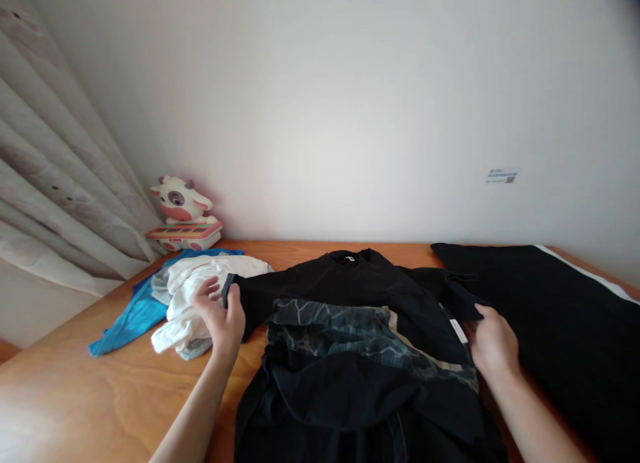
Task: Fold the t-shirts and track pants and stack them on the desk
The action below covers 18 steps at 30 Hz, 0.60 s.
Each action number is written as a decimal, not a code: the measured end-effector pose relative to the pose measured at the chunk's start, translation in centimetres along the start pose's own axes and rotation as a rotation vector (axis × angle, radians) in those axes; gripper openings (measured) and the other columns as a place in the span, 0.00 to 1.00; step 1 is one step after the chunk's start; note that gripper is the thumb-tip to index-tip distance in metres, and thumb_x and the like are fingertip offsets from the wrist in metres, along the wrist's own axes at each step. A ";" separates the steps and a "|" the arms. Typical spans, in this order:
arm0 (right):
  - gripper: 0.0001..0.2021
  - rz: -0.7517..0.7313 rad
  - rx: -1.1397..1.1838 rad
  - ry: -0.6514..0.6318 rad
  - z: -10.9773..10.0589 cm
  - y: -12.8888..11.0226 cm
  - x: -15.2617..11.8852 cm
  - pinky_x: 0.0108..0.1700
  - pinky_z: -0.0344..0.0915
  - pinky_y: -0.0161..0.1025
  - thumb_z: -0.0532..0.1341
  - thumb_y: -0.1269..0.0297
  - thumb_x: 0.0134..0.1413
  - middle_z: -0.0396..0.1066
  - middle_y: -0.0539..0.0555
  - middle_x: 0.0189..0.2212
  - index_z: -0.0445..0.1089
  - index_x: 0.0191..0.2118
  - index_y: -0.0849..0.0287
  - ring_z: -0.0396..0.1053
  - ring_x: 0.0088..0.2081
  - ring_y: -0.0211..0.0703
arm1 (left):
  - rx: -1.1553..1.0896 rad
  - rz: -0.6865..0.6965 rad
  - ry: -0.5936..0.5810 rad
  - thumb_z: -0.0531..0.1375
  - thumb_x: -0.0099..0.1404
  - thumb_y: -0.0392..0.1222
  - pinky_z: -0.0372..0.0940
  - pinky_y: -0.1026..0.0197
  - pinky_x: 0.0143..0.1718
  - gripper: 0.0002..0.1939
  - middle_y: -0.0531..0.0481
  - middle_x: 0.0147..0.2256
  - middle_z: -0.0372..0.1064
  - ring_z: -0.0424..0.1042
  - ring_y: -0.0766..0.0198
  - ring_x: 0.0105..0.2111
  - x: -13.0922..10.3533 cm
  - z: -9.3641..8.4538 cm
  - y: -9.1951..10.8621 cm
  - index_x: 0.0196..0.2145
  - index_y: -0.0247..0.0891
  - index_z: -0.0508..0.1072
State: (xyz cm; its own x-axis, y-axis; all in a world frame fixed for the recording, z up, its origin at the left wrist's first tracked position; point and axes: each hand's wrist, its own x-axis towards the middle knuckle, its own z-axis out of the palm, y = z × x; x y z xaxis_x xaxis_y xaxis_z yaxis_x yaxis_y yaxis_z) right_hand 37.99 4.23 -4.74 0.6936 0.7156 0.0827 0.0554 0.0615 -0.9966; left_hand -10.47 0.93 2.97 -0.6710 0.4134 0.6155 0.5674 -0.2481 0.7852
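A black short-sleeved shirt (330, 279) lies spread on the table, its collar toward the wall. Across its middle runs a dark grey marbled panel (330, 323) with beige edging, and the lower part is rumpled toward me. My left hand (220, 309) is at the left sleeve's cuff, thumb and fingers spread apart around it; whether they touch the cloth I cannot tell. On the other side, my right hand (493, 339) pinches the dark cloth of the right sleeve, near a small white label (458, 331) on the shirt's side.
White clothing (200, 289) lies heaped on a blue garment (135, 319) at the left. A cow-shaped toy keyboard (184, 213) stands behind them, beside a curtain (60, 176). Black cloth with a white stripe (550, 316) covers the right of the wooden table (115, 396).
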 end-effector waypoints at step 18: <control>0.34 -0.461 -0.461 -0.943 1.8 -6.1 -8.4 0.57 0.65 0.49 0.69 0.45 0.47 0.72 0.52 0.41 0.66 0.59 0.51 0.71 0.47 0.51 | 0.156 0.568 -1.191 0.55 0.72 0.42 0.67 0.48 0.55 0.17 0.42 0.51 0.74 0.72 0.52 0.51 -5.7 1.2 2.8 0.56 0.42 0.71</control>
State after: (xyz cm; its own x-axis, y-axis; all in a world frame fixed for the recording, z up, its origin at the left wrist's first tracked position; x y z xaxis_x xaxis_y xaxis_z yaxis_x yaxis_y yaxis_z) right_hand 30.53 -0.84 0.66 -0.2652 0.9398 0.2157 0.5577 0.3320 -0.7607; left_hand -4.44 -1.10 1.59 0.4560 0.8159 0.3555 0.7300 -0.5714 0.3750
